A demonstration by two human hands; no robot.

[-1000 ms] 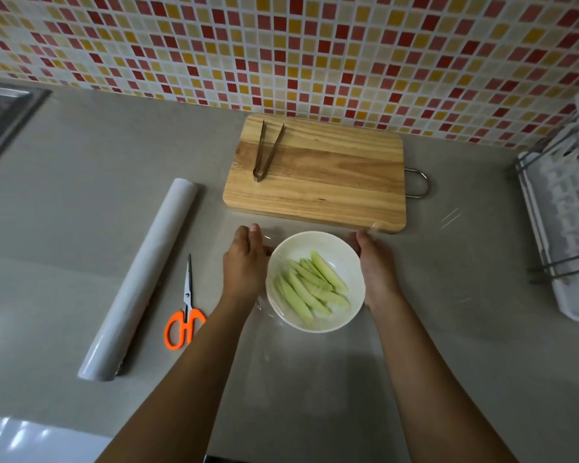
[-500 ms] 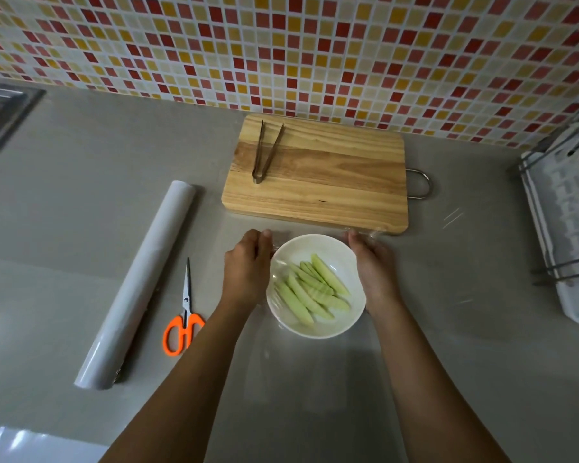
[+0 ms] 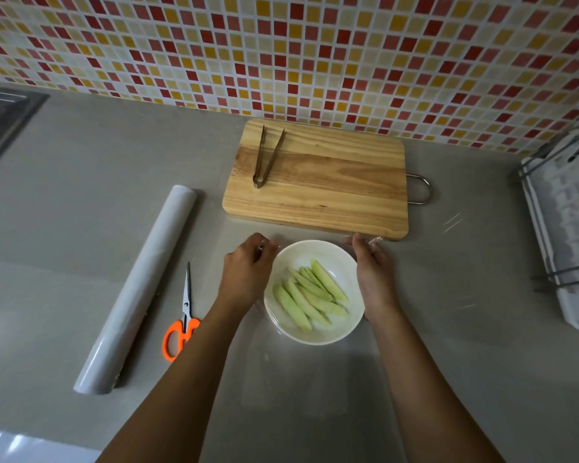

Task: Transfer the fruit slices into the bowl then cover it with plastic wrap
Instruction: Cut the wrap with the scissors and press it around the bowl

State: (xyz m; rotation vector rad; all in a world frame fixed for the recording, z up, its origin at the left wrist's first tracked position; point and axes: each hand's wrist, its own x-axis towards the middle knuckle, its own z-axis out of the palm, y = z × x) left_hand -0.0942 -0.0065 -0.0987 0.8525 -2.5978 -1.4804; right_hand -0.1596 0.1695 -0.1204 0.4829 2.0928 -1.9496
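A white bowl (image 3: 335, 332) sits on the grey counter in front of the wooden cutting board (image 3: 331, 195). Several pale green fruit slices (image 3: 310, 297) lie inside it. A clear sheet of plastic wrap (image 3: 315, 379) lies over the bowl and spreads onto the counter around it. My left hand (image 3: 246, 272) is at the bowl's left side with fingers pinched on the wrap near the far rim. My right hand (image 3: 373, 269) is at the bowl's right side, pinching a crinkled edge of wrap by the board's front corner.
A roll of plastic wrap (image 3: 137, 289) lies diagonally at the left, with orange-handled scissors (image 3: 183, 315) beside it. Metal tongs (image 3: 266, 157) rest on the board. A white dish rack (image 3: 565, 228) stands at the right. A sink edge (image 3: 4, 115) is far left.
Both hands have slid along the bowl's sides toward its far rim, gathering the wrap there. The bowl has stayed in place.
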